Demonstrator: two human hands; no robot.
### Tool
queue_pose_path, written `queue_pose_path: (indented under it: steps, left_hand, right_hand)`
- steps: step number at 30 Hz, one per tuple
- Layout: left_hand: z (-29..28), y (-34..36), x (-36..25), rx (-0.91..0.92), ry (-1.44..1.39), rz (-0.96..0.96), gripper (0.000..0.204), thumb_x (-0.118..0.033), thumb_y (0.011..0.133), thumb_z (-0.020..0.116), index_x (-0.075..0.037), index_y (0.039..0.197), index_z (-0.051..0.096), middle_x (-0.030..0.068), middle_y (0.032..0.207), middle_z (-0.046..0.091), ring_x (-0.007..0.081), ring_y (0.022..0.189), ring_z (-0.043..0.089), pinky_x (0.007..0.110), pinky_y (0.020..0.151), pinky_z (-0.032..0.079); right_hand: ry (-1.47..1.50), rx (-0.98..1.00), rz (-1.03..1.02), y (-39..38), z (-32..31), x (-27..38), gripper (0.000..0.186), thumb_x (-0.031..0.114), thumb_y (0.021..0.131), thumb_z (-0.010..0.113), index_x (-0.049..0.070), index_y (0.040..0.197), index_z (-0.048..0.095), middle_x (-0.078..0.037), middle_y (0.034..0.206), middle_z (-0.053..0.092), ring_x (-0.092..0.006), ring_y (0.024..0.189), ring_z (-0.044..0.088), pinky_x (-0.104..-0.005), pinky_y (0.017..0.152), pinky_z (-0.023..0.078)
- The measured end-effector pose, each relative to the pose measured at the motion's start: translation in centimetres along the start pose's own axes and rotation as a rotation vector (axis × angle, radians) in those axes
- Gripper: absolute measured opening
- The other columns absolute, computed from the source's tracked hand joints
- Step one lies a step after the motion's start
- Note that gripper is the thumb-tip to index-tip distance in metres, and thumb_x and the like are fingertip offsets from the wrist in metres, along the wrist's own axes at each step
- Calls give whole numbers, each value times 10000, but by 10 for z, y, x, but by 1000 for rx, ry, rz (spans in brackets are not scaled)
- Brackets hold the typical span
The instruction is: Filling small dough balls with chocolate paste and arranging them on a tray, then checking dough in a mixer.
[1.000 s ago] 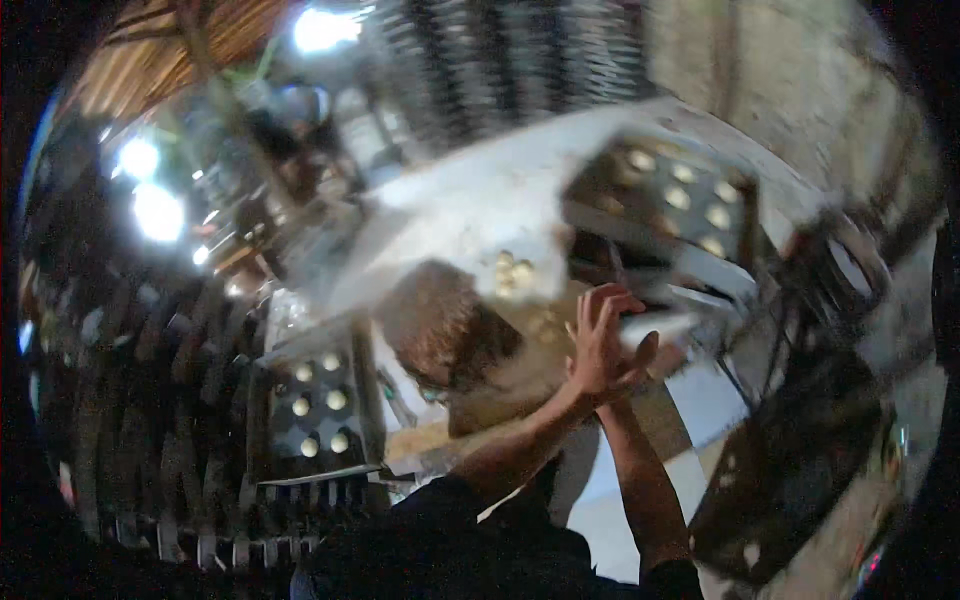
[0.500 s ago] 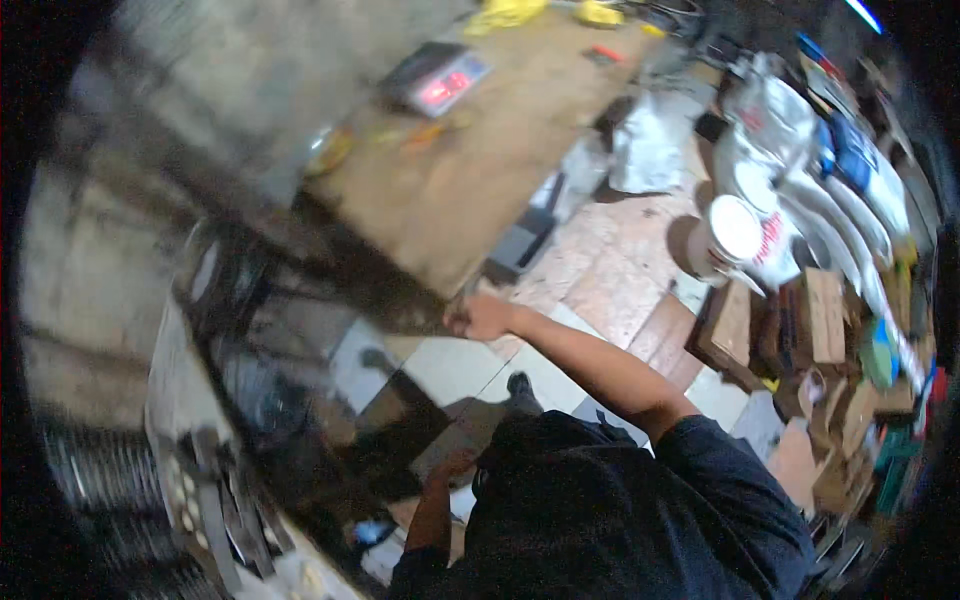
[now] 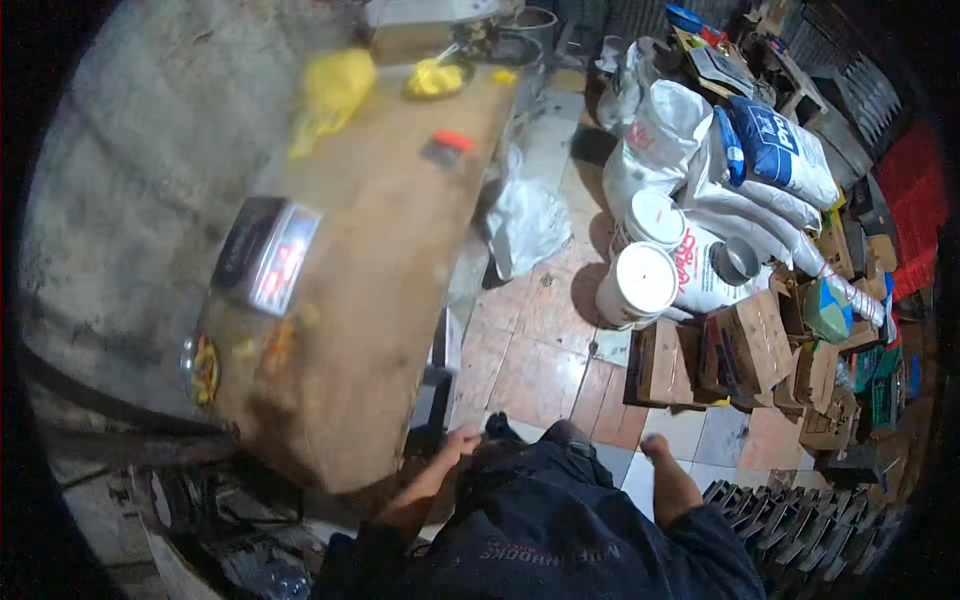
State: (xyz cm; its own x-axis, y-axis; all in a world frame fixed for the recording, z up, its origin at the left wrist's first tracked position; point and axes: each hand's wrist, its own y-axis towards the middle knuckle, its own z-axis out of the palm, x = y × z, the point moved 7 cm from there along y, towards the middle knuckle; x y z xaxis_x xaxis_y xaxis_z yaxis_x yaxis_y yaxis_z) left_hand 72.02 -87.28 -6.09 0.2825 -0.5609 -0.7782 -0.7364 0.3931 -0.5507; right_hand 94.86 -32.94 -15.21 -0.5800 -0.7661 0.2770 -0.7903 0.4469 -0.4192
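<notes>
My left hand (image 3: 461,441) hangs beside the near end of a long brown tabletop (image 3: 365,370), fingers curled in, with nothing visible in it. My right hand (image 3: 656,448) is low on the other side of my body, over the tiled floor; its fingers are too small and foreshortened to read, and no held object shows. On the tabletop, nearest my left side, stand a digital scale (image 3: 282,262) with a lit red display and a clear container (image 3: 204,370) of small coloured pieces. Farther along lies a red-and-dark object (image 3: 452,142).
A yellow plastic bag (image 3: 335,95) and a dish of yellow material (image 3: 437,78) are at the table's far end. A white bag (image 3: 528,225) stands beside it. White buckets (image 3: 645,280), sacks (image 3: 785,150) and cardboard boxes (image 3: 745,345) line the right. Metal pieces (image 3: 800,520) lie lower right.
My view has swung so the table now runs along my left. My right hand has moved from the table corner to my right side; my left hand has come forward beside the table.
</notes>
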Motion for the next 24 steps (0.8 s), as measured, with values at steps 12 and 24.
queue_pose_path:
  steps: [12,24]
  left_hand:
    - [-29,325,-283,36,375,219,231,-260,761,650,-83,909,631,146,888,661,291,864,635,373,751,493]
    - [-81,493,-303,48,403,436,374,-323,836,622,-45,1084,579,137,965,629,237,907,611,387,804,473]
  right_hand:
    - [620,-184,643,111,-80,-65,345,325,749,602,-20,753,594,-171,667,623,-300,635,621,-394,676,521]
    - [1057,-174,-1569,324,-753,509,431,391,744,704,18,932,598,-121,743,599,-288,607,581,-356,565,485]
